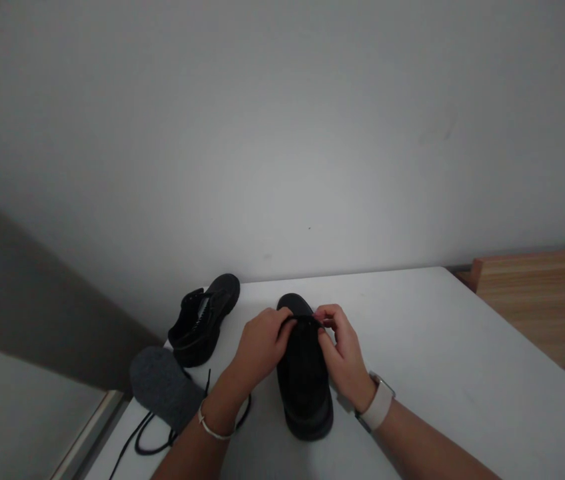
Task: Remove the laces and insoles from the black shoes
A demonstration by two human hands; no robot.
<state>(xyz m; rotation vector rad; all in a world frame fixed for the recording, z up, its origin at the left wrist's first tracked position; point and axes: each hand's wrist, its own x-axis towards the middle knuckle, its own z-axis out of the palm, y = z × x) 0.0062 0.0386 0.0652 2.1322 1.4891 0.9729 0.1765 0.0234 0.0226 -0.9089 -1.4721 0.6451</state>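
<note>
While both hands are working at the near black shoe [304, 380] on the white tabletop [442, 347], the lacing is looking barely begun: only a short run of black lace [301, 319] is showing across the front eyelets, and the rest of the upper is too dark to tell whether anything is threaded there. The left hand [260, 347] is curling over the shoe's left side, its fingers [278, 327] pinching one end of that lace. The right hand [342, 350] is pressing against the right side, its fingers [323, 319] nipping the other end just above the toe. So the lace is lying stretched between the two pinches, over the shoe's front.

A second black shoe [205, 319] is lying apart to the left with its tongue open, beside a grey insole [165, 387] and a loose lace [157, 433] trailing off the tabletop's edge.
</note>
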